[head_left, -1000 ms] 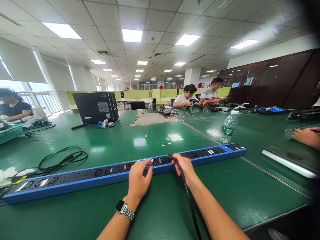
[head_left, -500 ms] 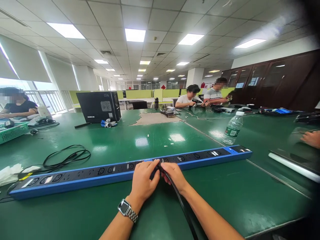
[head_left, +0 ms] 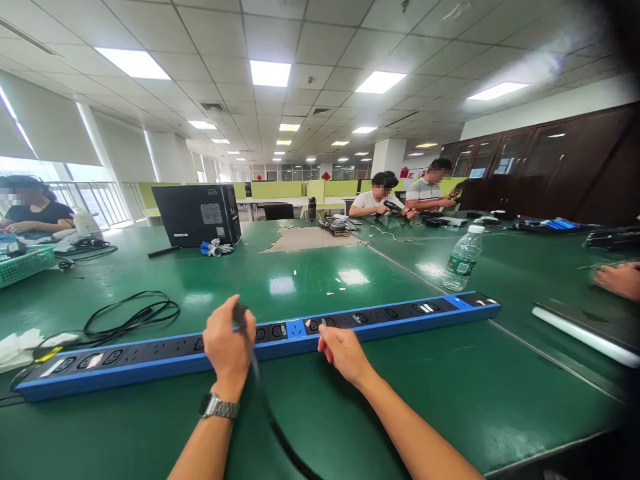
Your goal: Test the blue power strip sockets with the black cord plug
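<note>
A long blue and black power strip (head_left: 400, 313) lies across the green table (head_left: 310, 280) in front of me. My left hand (head_left: 227, 343), with a metal wristwatch, is closed round a black plug on a black cable (head_left: 280, 437) and holds it just above the strip's sockets left of centre. The cable trails back toward me between my arms. My right hand (head_left: 345, 353) rests against the strip's near edge at its middle, fingers curled loosely, holding nothing that I can see.
A coil of black cable (head_left: 130, 313) lies at the left. A water bottle (head_left: 463, 259) stands behind the strip's right end. A black computer case (head_left: 197, 215) sits further back. Another person's hand (head_left: 620, 279) rests at the right edge; several people sit at the far tables.
The plug passed from my right hand to my left hand, which carried it leftward along the strip. My right hand stayed near the strip's middle.
</note>
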Demonstrator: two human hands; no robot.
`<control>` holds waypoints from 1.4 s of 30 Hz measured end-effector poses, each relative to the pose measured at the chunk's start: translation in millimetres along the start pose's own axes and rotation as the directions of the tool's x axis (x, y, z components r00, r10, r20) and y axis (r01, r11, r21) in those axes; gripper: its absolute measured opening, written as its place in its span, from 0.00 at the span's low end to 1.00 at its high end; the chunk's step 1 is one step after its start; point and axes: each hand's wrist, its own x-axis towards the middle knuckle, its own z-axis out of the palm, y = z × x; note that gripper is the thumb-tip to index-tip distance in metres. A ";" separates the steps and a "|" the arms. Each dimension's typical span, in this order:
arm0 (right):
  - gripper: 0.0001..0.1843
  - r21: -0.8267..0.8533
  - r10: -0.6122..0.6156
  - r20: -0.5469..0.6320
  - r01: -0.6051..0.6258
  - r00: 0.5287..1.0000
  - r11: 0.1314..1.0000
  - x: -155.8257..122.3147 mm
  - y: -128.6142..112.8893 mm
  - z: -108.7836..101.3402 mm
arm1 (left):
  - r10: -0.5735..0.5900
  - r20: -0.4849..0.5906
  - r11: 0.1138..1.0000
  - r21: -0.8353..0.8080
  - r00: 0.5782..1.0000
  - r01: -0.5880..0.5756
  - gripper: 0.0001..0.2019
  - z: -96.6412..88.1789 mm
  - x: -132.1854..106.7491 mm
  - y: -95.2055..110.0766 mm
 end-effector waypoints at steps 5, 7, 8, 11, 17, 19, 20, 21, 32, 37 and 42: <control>0.32 -0.013 0.013 -0.006 -0.013 1.000 1.000 1.0 -1.4 0.4 | -0.208 0.161 0.977 -0.015 0.965 0.213 0.17 -19.4 2.4 -37.4; 0.31 -0.030 0.006 -0.003 -0.006 1.000 1.000 0.8 -1.7 1.5 | -0.150 0.228 0.988 0.012 0.962 0.151 0.17 -22.2 -2.8 -42.5; 0.31 -0.037 0.004 -0.001 -0.004 1.000 0.999 0.6 -1.7 2.0 | -0.110 0.256 0.994 0.019 0.960 0.108 0.16 -21.9 -5.3 -42.7; 0.31 -0.048 0.020 -0.005 -0.020 1.000 0.999 0.0 -1.0 2.7 | -0.006 0.299 1.000 0.026 0.954 -0.002 0.15 -17.5 -9.7 -39.1; 0.31 -0.078 0.041 -0.005 -0.041 0.999 0.996 -0.6 -0.4 5.6 | 0.161 0.401 0.987 -0.070 0.902 -0.145 0.16 -14.9 -6.5 -43.6; 0.31 -0.089 0.038 0.000 -0.038 0.999 0.995 -1.0 -1.2 7.3 | 0.213 0.449 0.977 -0.098 0.868 -0.189 0.16 -15.2 -6.6 -45.7; 0.31 -0.092 0.039 0.003 -0.038 0.999 0.995 -1.3 -1.6 8.0 | 0.217 0.465 0.976 -0.090 0.858 -0.199 0.16 -15.0 -7.3 -46.1; 0.31 -0.094 0.040 0.005 -0.039 0.999 0.995 -1.5 -2.1 8.5 | 0.211 0.474 0.977 -0.075 0.855 -0.200 0.17 -14.6 -8.3 -46.1; 0.31 -0.096 0.022 0.002 -0.022 1.000 0.995 0.9 -1.4 6.0 | 0.016 0.257 0.978 -0.207 0.966 0.038 0.16 -10.8 -12.8 -14.0; 0.32 -0.101 -0.004 0.001 0.004 1.000 0.995 2.8 1.1 5.2 | 0.080 0.422 0.976 -0.217 0.903 0.015 0.15 14.2 -26.8 26.2; 0.31 -0.099 0.006 0.003 -0.006 1.000 0.995 3.8 1.8 5.6 | 0.065 0.455 0.994 -0.104 0.888 -0.020 0.13 34.3 -37.4 47.7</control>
